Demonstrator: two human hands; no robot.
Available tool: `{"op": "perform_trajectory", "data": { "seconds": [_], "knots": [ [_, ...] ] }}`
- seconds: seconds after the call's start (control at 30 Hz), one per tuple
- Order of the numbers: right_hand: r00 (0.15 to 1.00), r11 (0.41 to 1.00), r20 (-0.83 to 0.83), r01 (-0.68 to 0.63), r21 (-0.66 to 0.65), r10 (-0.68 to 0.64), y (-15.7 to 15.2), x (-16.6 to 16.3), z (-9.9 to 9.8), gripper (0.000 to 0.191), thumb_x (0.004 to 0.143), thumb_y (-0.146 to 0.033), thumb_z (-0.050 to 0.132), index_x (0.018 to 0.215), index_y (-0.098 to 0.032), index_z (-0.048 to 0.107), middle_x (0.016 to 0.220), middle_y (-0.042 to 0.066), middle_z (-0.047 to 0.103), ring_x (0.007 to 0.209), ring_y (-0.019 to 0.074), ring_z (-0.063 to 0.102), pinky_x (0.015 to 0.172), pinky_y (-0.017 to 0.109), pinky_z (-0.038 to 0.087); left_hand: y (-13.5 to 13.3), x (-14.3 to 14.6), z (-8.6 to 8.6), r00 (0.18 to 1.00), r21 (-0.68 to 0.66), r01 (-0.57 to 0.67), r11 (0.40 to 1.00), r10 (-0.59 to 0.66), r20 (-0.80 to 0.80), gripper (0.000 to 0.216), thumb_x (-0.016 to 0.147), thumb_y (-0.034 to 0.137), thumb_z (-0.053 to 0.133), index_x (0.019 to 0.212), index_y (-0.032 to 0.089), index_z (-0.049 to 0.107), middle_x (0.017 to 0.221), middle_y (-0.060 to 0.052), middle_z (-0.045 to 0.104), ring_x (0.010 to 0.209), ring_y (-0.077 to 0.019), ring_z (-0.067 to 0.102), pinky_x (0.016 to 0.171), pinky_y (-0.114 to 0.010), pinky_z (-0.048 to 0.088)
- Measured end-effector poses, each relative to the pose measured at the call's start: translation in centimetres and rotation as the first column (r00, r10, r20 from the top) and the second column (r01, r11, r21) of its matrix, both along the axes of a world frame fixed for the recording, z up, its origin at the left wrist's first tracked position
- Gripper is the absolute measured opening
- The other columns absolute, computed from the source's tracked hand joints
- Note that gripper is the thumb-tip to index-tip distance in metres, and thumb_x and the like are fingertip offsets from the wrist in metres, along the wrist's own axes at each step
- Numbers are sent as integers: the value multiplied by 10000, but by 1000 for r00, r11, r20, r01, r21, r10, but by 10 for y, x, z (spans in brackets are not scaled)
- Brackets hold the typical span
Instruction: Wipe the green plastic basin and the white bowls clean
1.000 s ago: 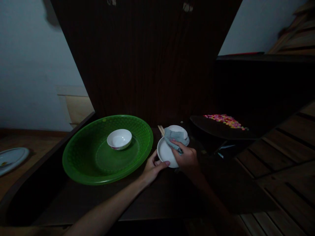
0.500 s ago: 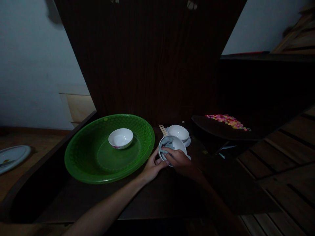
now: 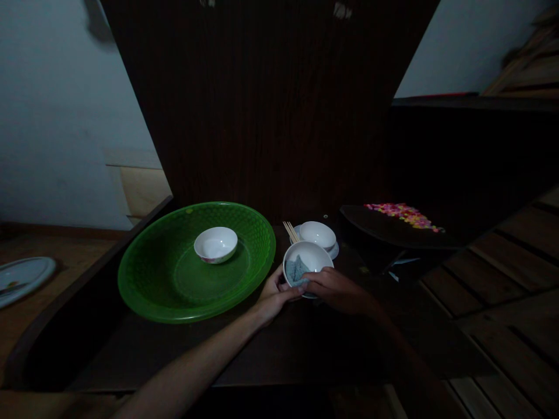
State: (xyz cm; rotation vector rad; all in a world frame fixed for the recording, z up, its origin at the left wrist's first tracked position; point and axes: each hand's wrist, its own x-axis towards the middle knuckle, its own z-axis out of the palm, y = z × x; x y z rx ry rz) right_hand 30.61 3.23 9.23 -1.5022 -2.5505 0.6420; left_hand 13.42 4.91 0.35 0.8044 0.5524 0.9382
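Observation:
My left hand (image 3: 274, 294) grips the near left rim of a small white bowl (image 3: 315, 254), which is tilted towards me. My right hand (image 3: 334, 288) presses a grey-blue cloth (image 3: 296, 269) into that bowl with its fingers closed on the cloth. Just behind stands a second white bowl (image 3: 317, 233) on a white saucer (image 3: 332, 251). Several thin wooden sticks (image 3: 289, 230) lean beside it. To the left lies a large green plastic basket (image 3: 152, 273) with a third white bowl (image 3: 215, 244) inside.
Everything rests on a dark wooden surface (image 3: 271, 355). A dark tray with colourful small pieces (image 3: 404, 214) sits at the right. A white plate (image 3: 20, 278) lies on the floor at far left. Wooden slats (image 3: 502, 279) run along the right; a dark panel rises behind.
The bowl in my hands has turned from showing its underside to showing its inside. The cloth went from the outside of the bowl to its inside, and my right hand dropped lower.

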Motion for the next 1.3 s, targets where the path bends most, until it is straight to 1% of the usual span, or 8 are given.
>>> {"op": "perform_trajectory", "data": {
  "seconds": [0.27, 0.5, 0.63, 0.77, 0.93, 1.03, 1.13, 1.3],
  "knots": [
    [983, 996, 181, -56, 73, 42, -13, 10, 12, 318, 959, -344, 475, 852, -197, 737, 762, 43, 688, 747, 186, 594, 672, 286, 353, -3, -4, 4, 998, 2, 40, 999, -40, -48, 851, 570, 266, 925, 1324, 160, 545, 1034, -85, 757, 798, -194, 724, 769, -320, 574],
    [928, 966, 352, 28, 259, -121, -23, 8, 3, 293, 929, -356, 511, 927, -188, 751, 917, 116, 722, 874, 263, 653, 768, 368, 438, 0, -4, 4, 999, -26, 20, 999, -21, -41, 835, 565, 274, 928, 1306, 145, 565, 955, -87, 756, 814, -206, 717, 782, -349, 581],
    [960, 953, 272, -24, 303, -62, -22, 12, -1, 236, 858, -272, 592, 1023, -205, 747, 1025, 124, 735, 1058, 288, 650, 888, 391, 475, 3, -5, 6, 999, -41, -15, 999, 14, -35, 769, 566, 275, 925, 1254, 154, 603, 1026, -105, 739, 885, -230, 710, 823, -388, 582],
    [988, 948, 155, -68, 311, 20, -13, 16, -7, 286, 877, -204, 532, 1082, -215, 731, 982, 89, 754, 971, 239, 684, 869, 351, 507, 3, -6, 9, 998, -57, -34, 998, 30, -60, 638, 575, 290, 908, 1147, 156, 660, 1088, -109, 712, 940, -250, 695, 826, -410, 586],
    [993, 911, -75, 115, 396, -93, 3, 18, -7, 334, 902, -236, 468, 1104, -178, 728, 971, 100, 778, 825, 213, 725, 756, 298, 535, 1, -7, 9, 998, -53, 21, 998, -24, -62, 529, 613, 323, 857, 1075, 132, 685, 1073, -125, 709, 948, -268, 687, 798, -427, 596],
    [920, 820, -322, 357, 448, -225, 8, 17, -1, 324, 888, -284, 487, 1036, -170, 751, 905, 82, 786, 759, 209, 726, 724, 289, 539, 0, -7, 8, 997, -55, 54, 997, -57, -53, 512, 641, 312, 821, 1095, 122, 677, 1070, -138, 714, 933, -266, 692, 768, -412, 601],
    [790, 733, -536, 549, 402, -298, 9, 14, 5, 306, 865, -359, 543, 956, -171, 767, 817, 62, 776, 697, 203, 706, 661, 282, 530, 1, -8, 6, 996, -69, 73, 995, -77, -51, 481, 664, 325, 796, 1079, 116, 674, 1044, -139, 720, 895, -255, 701, 747, -398, 605],
    [495, 735, -811, 666, 124, -312, 13, 9, 6, 312, 776, -454, 669, 874, -170, 752, 807, 50, 757, 702, 196, 683, 624, 284, 534, 3, -10, 4, 995, -79, 86, 993, -90, -50, 392, 701, 363, 756, 989, 110, 670, 933, -117, 726, 808, -226, 706, 729, -392, 611]
  ]
}}
